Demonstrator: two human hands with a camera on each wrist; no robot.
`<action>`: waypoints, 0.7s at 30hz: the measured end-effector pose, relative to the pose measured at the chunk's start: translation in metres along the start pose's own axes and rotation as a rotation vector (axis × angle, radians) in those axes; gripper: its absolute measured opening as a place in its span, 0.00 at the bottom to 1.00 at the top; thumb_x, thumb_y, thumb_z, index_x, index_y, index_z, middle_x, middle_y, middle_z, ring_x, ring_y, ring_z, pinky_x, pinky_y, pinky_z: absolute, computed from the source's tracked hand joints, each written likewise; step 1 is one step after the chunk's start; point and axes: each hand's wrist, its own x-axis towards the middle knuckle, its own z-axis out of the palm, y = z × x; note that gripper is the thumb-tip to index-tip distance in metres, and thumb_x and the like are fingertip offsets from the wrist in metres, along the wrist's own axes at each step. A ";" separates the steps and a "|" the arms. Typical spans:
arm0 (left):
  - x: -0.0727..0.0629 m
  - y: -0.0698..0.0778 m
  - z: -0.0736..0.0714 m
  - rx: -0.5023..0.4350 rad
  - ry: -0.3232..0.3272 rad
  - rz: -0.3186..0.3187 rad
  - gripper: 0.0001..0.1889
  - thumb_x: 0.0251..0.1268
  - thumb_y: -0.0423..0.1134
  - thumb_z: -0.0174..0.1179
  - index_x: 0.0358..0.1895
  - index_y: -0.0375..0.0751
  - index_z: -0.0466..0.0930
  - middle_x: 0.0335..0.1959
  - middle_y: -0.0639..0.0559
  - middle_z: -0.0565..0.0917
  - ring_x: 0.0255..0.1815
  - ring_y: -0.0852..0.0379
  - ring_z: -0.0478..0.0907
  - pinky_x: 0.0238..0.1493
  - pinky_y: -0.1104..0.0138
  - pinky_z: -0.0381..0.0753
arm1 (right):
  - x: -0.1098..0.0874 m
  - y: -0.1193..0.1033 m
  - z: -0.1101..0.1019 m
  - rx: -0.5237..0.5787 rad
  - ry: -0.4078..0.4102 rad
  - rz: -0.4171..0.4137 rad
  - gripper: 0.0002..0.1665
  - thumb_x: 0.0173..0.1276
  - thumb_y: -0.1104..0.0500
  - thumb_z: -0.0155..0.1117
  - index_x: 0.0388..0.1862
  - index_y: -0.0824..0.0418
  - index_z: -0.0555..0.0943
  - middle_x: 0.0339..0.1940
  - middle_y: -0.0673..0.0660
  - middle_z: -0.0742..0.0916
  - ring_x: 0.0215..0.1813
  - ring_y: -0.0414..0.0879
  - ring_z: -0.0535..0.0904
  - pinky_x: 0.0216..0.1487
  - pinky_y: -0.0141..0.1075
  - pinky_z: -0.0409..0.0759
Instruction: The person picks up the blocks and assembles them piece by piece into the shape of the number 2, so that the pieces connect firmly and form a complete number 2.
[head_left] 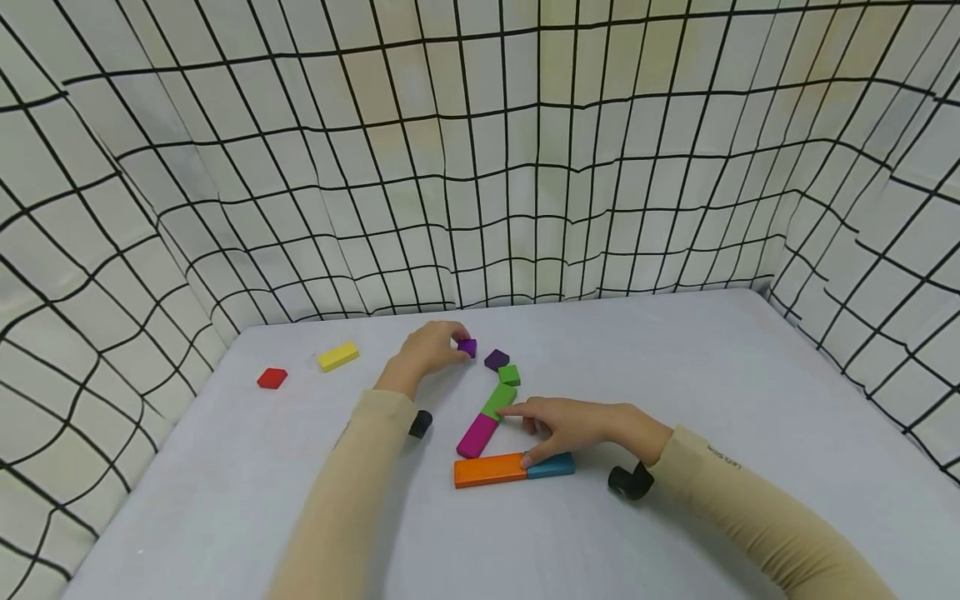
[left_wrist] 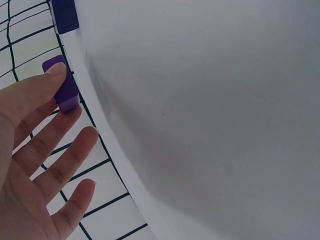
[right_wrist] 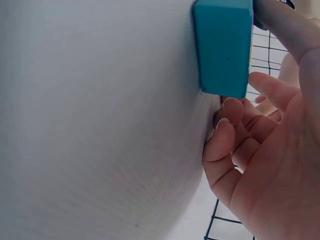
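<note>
My left hand [head_left: 429, 354] pinches a small purple block [head_left: 467, 347] between thumb and fingers; in the left wrist view this block [left_wrist: 62, 85] lies under the thumb, the other fingers spread. Beside it on the table is a dark purple block [head_left: 497, 360]. A small green block [head_left: 509, 375] follows, touching a longer green block [head_left: 499, 401], which joins a magenta block [head_left: 477, 436] end to end. My right hand [head_left: 573, 423] rests its index fingertip on the longer green block. Its thumb touches where an orange block [head_left: 491, 471] meets a blue block [head_left: 551, 466].
At the table's left lie a red block [head_left: 272, 378] and a yellow block [head_left: 338, 357]. Black netting [head_left: 540, 158] over white sheeting surrounds the white table [head_left: 675, 358] at the back and sides. Each wrist wears a small black camera [head_left: 631, 482].
</note>
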 end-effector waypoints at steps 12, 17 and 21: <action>0.005 0.014 0.001 -0.007 -0.028 -0.023 0.18 0.68 0.39 0.69 0.58 0.40 0.83 0.59 0.44 0.84 0.62 0.45 0.78 0.65 0.46 0.70 | -0.001 0.001 0.001 0.009 0.004 0.009 0.47 0.67 0.48 0.74 0.81 0.53 0.64 0.43 0.48 0.76 0.45 0.42 0.71 0.45 0.34 0.75; 0.007 0.015 0.003 0.012 -0.032 -0.019 0.17 0.67 0.39 0.69 0.57 0.40 0.84 0.58 0.45 0.84 0.61 0.46 0.78 0.64 0.46 0.71 | -0.002 0.002 0.001 0.008 0.005 0.007 0.47 0.68 0.48 0.74 0.81 0.53 0.64 0.43 0.48 0.76 0.44 0.42 0.71 0.45 0.34 0.75; 0.008 0.015 0.003 0.020 -0.039 -0.015 0.17 0.67 0.37 0.69 0.57 0.40 0.84 0.58 0.45 0.84 0.61 0.46 0.78 0.64 0.46 0.71 | -0.001 0.001 0.001 0.008 0.003 -0.002 0.47 0.68 0.47 0.74 0.81 0.53 0.64 0.43 0.48 0.76 0.45 0.42 0.72 0.45 0.34 0.75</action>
